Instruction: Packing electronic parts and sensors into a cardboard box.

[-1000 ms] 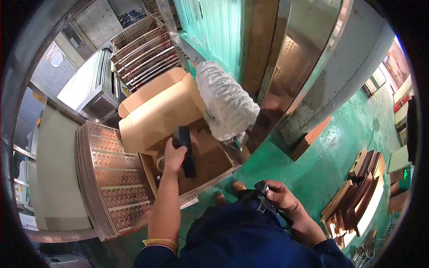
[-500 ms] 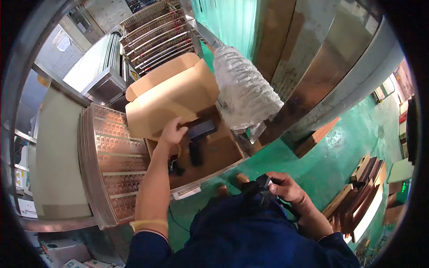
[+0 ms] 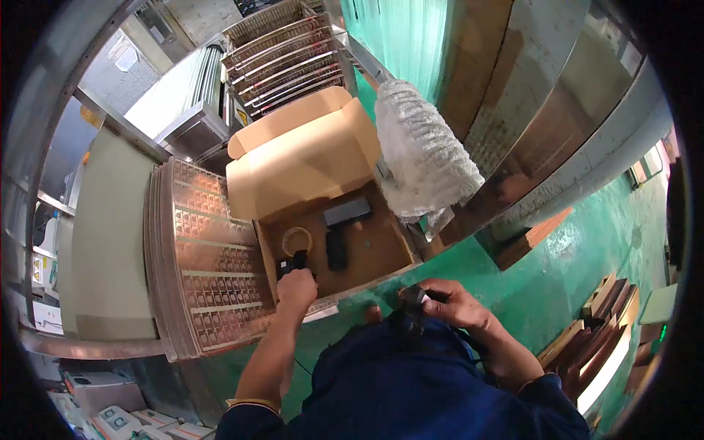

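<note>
An open cardboard box (image 3: 301, 165) stands in front of me with its lid folded back. At its near left corner my left hand (image 3: 297, 288) is closed on a small black device (image 3: 288, 268), whose kind I cannot make out. Beside that device lies a pale tape ring (image 3: 297, 240). Farther right in the box are a dark grey rectangular block (image 3: 347, 213) and a black oblong object (image 3: 336, 251). Close to my body, outside the box, my right hand (image 3: 456, 303) pinches a small black object (image 3: 415, 299), partly lost against my dark clothing.
Left of the box leans a stack of copper-patterned panels (image 3: 216, 286). A bubble-wrapped bundle (image 3: 425, 154) lies along its right side. Racks of trays (image 3: 282, 62) stand behind. Wooden strips (image 3: 598, 323) lie on the green floor at the right, near a metal column (image 3: 579, 176).
My left hand has moved from above the middle of the box down to its near left corner and taken hold of the black device. My right hand has shifted slightly left, still holding its object.
</note>
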The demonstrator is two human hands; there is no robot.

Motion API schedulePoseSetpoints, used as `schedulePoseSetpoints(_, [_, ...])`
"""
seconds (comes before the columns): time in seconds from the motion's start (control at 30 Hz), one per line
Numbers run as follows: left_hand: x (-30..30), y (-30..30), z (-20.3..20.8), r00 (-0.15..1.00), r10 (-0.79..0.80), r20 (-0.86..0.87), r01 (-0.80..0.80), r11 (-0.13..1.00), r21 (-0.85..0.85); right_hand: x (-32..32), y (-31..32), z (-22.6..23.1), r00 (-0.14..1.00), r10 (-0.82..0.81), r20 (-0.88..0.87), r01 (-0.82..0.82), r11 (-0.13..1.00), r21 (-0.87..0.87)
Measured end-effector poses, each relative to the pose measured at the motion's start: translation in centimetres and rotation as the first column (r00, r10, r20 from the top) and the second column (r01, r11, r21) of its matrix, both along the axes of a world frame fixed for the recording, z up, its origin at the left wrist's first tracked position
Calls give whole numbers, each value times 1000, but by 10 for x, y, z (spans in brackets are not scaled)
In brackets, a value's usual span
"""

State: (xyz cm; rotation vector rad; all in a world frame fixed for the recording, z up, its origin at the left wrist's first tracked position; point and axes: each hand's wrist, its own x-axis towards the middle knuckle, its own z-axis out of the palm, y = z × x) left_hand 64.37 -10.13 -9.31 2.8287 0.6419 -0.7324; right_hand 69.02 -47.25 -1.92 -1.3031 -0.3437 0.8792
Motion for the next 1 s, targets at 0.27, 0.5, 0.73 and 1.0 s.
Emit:
schedulePoseSetpoints(0.27, [-4,-12,17,859,153,488,58,919,-391,9,13,7,980,146,138,-121,977,-176])
schedulePoseSetpoints(0.5, [-15,-57,116,749,643,-160,52,-297,-953,13,36,34,974,118,194,-87,983,-165])
schedulePoseSetpoints(0.73, [-4,-100,139,744,659,-110,199,-375,-905,12,43,35,863,53,503,-46,999,-25])
schedulePoseSetpoints(1.0, [3,-110,111,806,590,53,388,-459,-800,3,43,62,875,74,478,70,958,-277])
